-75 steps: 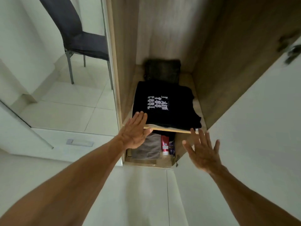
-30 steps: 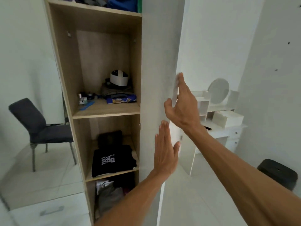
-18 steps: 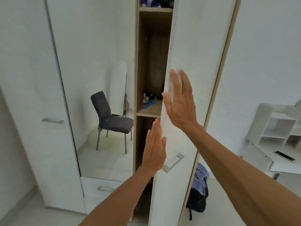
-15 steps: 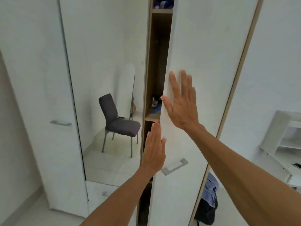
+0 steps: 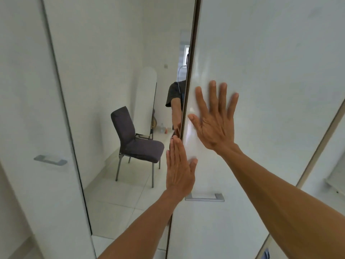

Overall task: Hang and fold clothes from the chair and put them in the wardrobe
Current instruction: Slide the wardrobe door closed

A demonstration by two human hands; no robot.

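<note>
Head view: the white door (image 5: 270, 53) has swung from half open to nearly closed. Only a thin dark gap is left along its edge, running from 12 o'clock down to 6 through the middle of the frame. The shelves seen half a second ago are now hidden behind it.

The right hand (image 5: 214, 120) lies flat on the door face just right of centre, towards 3 o'clock, with its fingers spread wide and straight. It holds nothing. The left hand (image 5: 179, 169) is below it towards 6 o'clock, fingers straight and together, pressed at the door's edge just above the handle (image 5: 204, 197). It is also empty.

At 9 o'clock from the left hand, the mirror (image 5: 112, 53) shows the chair (image 5: 136, 141) with a bare seat and back.

The clothes are out of sight, presumably inside behind the door. With the chair cleared and the door closing, the task looks all but finished. One last push should seat the door.
</note>
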